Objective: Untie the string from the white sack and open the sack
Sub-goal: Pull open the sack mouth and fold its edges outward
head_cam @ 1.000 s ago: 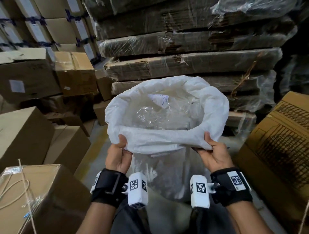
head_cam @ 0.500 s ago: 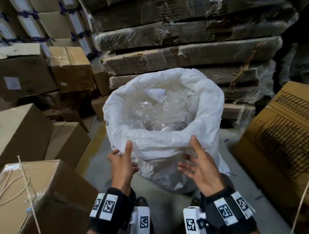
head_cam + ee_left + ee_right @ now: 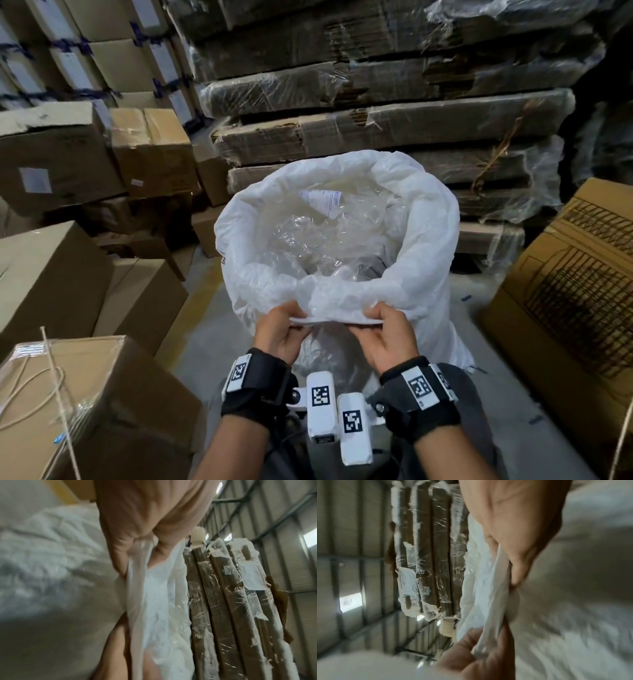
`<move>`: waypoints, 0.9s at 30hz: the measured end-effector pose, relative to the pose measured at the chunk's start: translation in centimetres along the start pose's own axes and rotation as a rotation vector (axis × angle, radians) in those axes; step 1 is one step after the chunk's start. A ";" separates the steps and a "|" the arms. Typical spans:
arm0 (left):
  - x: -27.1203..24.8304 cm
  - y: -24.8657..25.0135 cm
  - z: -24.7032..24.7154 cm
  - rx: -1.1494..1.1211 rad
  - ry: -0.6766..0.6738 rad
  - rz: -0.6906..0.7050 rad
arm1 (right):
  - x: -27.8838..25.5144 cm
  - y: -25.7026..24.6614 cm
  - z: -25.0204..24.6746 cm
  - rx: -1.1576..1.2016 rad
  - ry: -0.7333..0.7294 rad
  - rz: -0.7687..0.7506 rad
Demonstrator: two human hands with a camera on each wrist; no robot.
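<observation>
The white sack (image 3: 424, 240) stands on the floor with its mouth wide open and its rim rolled outward. Crumpled clear plastic (image 3: 308, 236) and a printed label fill the inside. My left hand (image 3: 282, 327) pinches the near rim fold from the left, and my right hand (image 3: 382, 329) pinches the same fold from the right. In the left wrist view my fingers (image 3: 120, 555) clamp the white sack (image 3: 154, 601) edge. The right wrist view shows my thumb and fingers (image 3: 517, 555) closed on the sack (image 3: 488, 582) edge. No string is on the sack.
Wrapped stacks of flat cardboard (image 3: 376, 130) rise right behind the sack. Brown boxes (image 3: 51, 274) crowd the left, and a printed carton (image 3: 575, 291) stands on the right. A box with loose cord (image 3: 37, 387) on top sits at my near left. Grey floor (image 3: 205, 329) shows between them.
Half a second ago both hands were off the sack with fingers spread. Now they have closed in again and pinch the near rim fold, closer together than a second ago.
</observation>
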State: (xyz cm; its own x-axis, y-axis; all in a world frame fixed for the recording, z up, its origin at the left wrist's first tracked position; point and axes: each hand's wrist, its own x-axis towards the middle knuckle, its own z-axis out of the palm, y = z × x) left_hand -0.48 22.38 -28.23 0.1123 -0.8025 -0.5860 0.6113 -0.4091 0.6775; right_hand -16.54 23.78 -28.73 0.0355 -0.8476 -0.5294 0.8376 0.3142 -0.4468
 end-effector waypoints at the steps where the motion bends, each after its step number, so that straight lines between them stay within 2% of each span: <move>1: 0.0 -0.2 -0.2 -0.098 -0.058 0.013 | 0.4 0.4 -0.3 0.070 -0.030 -0.019; 3: 0.3 -1.0 -0.7 -0.260 -0.147 0.084 | 1.2 1.1 -0.8 0.218 -0.052 -0.061; 5: 0.3 -2.0 -1.1 -0.275 -0.183 0.064 | 1.5 1.3 -1.3 0.230 -0.019 -0.089; 7: 1.1 -2.9 -1.8 -0.175 -0.143 -0.024 | 2.2 0.8 -1.7 0.142 0.080 -0.023; 10: 1.7 -2.2 -3.0 0.105 0.000 -0.086 | 2.7 -0.2 -1.9 -0.046 0.110 0.036; 13: 1.4 0.2 -4.9 0.074 0.079 0.028 | 1.2 -1.8 -2.5 -0.202 0.145 0.073; 15: 1.1 2.5 -6.0 0.089 0.125 0.189 | -0.3 -3.3 -3.0 -0.120 0.173 -0.001; 17: 2.4 5.0 -6.8 0.232 0.184 0.294 | -1.1 -5.0 -3.1 -0.089 0.198 -0.112; 19: 3.8 7.4 -6.3 0.408 0.245 0.331 | -1.1 -6.3 -2.4 -0.377 0.242 -0.137; 21: 5.0 9.2 -5.1 0.614 0.282 0.354 | -1.1 -7.4 -1.6 -0.906 0.309 -0.099; 23: 5.4 10.3 -3.5 0.852 0.304 0.374 | -0.9 -9.0 -1.1 -1.385 0.448 -0.184; 24: 5.6 10.5 -2.9 0.964 0.314 0.385 | -0.6 -10.0 -0.9 -1.481 0.554 -0.272; 25: 5.8 10.6 -2.2 1.076 0.324 0.389 | -0.3 -11.1 -0.5 -1.467 0.631 -0.334; 27: 6.6 10.7 -1.6 1.228 0.374 0.382 | 0.7 -12.4 0.5 -1.402 0.642 -0.406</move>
State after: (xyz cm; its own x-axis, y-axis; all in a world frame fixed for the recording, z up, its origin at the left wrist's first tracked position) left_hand 8.08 13.42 -25.53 0.4440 -0.8676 -0.2238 -0.5788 -0.4684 0.6675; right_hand -26.66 19.06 -23.17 -0.5839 -0.7704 -0.2558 -0.4210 0.5568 -0.7161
